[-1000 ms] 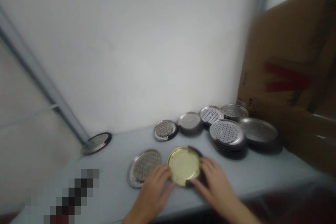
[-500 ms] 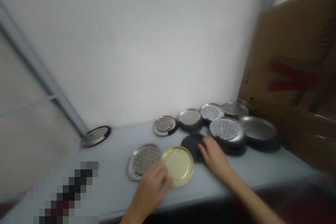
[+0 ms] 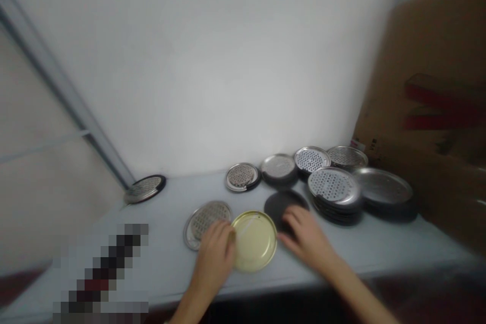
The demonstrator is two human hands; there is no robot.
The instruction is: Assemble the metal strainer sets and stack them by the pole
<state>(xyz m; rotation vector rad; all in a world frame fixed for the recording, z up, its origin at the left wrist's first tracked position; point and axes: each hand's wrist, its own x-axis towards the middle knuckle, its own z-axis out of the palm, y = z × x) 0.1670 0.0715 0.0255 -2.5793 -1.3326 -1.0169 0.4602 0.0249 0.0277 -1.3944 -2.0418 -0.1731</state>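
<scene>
A shallow round gold-coloured lid [image 3: 255, 242] with a raised rim is tilted up towards me near the front of the table. My left hand [image 3: 215, 248] has its fingers closed at the lid's left rim. Partly behind that hand is a round metal disc with a perforated middle [image 3: 209, 218]. My right hand [image 3: 307, 237] has fingers and thumb apart, the thumb by the lid's right rim. Its fingers pass in front of a flat dark disc [image 3: 279, 202]. Whether the thumb touches the lid I cannot tell.
Stacks of perforated metal discs with dark edges [image 3: 334, 187] and plain metal discs [image 3: 383, 186] stand at the right. A smaller disc [image 3: 243, 176] is near the wall, another [image 3: 145, 188] far left. A large cardboard box [image 3: 425, 61] borders the right side.
My left hand has moved up and left along the gold lid's rim. My right hand has drawn back from the dark disc towards the lid. The view has shifted slightly.
</scene>
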